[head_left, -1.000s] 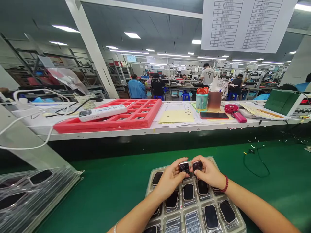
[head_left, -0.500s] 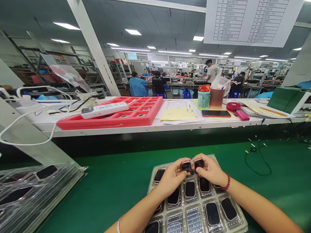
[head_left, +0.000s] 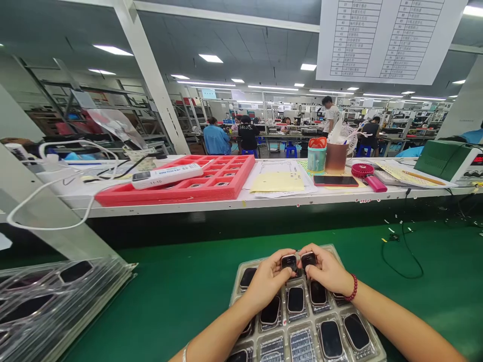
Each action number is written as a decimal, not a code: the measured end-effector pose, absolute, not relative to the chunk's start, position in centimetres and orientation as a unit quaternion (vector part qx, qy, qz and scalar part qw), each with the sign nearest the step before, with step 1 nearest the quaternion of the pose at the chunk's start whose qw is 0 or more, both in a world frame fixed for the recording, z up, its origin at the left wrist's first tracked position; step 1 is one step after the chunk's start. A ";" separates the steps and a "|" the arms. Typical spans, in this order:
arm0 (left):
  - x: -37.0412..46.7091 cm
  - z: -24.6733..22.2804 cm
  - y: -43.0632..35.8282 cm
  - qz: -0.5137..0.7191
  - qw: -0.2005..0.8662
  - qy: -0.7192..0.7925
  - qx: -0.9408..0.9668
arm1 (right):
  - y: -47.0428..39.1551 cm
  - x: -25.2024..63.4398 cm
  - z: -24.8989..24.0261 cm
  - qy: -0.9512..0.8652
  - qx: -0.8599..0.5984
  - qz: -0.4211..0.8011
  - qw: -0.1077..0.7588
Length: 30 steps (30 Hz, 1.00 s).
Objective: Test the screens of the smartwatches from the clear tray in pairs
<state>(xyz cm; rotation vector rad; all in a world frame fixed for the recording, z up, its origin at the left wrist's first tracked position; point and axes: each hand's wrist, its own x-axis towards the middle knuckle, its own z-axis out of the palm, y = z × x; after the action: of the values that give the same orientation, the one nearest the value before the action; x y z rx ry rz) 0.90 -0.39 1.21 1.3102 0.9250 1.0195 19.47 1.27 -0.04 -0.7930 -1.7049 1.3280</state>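
My left hand (head_left: 272, 277) pinches a small square watch body with a dark face (head_left: 289, 261) between thumb and fingers. Right beside it, my right hand (head_left: 327, 271) grips a second dark-faced watch body (head_left: 308, 259). Both are held over the far part of a clear plastic tray (head_left: 285, 327). Several watch bodies lie face up in the tray's pockets, among them one at the near right (head_left: 331, 339) and one in the middle (head_left: 295, 299). Two near pockets (head_left: 301, 345) show only ribbed plastic.
On the green mat (head_left: 169, 296), stacked clear trays (head_left: 68, 306) stand at the left. A white shelf (head_left: 271, 201) ahead bears a red foam tray (head_left: 226, 188), papers, cups, a phone and a pink fan. A black cable (head_left: 403, 251) lies at the right. People sit far behind.
The camera view has tipped up slightly, so the shelf and room sit lower in the picture. Both hands keep their holds on the two watch bodies, with little movement.
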 end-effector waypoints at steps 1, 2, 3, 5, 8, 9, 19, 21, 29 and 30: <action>0.8 1.1 -0.3 0.433 0.577 0.400 0.566 | 1.3 19.5 -0.1 -0.673 -0.317 0.530 0.406; 0.8 1.0 -0.2 0.429 0.571 0.406 0.570 | 1.3 19.5 -0.1 -0.671 -0.320 0.533 0.404; 0.8 0.9 -0.2 0.425 0.566 0.413 0.573 | 1.4 19.6 -0.1 -0.670 -0.324 0.534 0.401; 0.7 0.9 -0.1 0.422 0.559 0.420 0.577 | 1.4 19.6 -0.1 -0.669 -0.328 0.535 0.399; 0.7 1.2 -0.3 0.431 0.556 0.411 0.580 | 1.3 19.6 -0.2 -0.669 -0.321 0.537 0.402; 0.8 1.4 -0.4 0.435 0.557 0.404 0.580 | 1.3 19.5 -0.2 -0.669 -0.320 0.538 0.400; 0.6 0.5 -0.4 0.437 0.557 0.402 0.580 | 1.4 19.3 -0.5 -0.669 -0.310 0.542 0.404; 0.5 0.3 -0.3 0.434 0.558 0.410 0.576 | 1.3 19.3 -0.5 -0.668 -0.308 0.543 0.406; 0.6 1.7 -0.4 0.459 0.621 0.372 0.516 | 0.7 19.7 0.2 -0.694 -0.302 0.511 0.408; 0.6 2.2 -0.7 0.461 0.645 0.358 0.493 | 0.7 19.7 0.2 -0.692 -0.301 0.517 0.405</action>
<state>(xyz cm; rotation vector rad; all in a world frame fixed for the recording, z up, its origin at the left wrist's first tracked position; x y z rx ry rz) 0.57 -0.67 2.20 1.1217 0.8146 1.0504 19.72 0.68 0.17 -0.7591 -1.7457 1.3039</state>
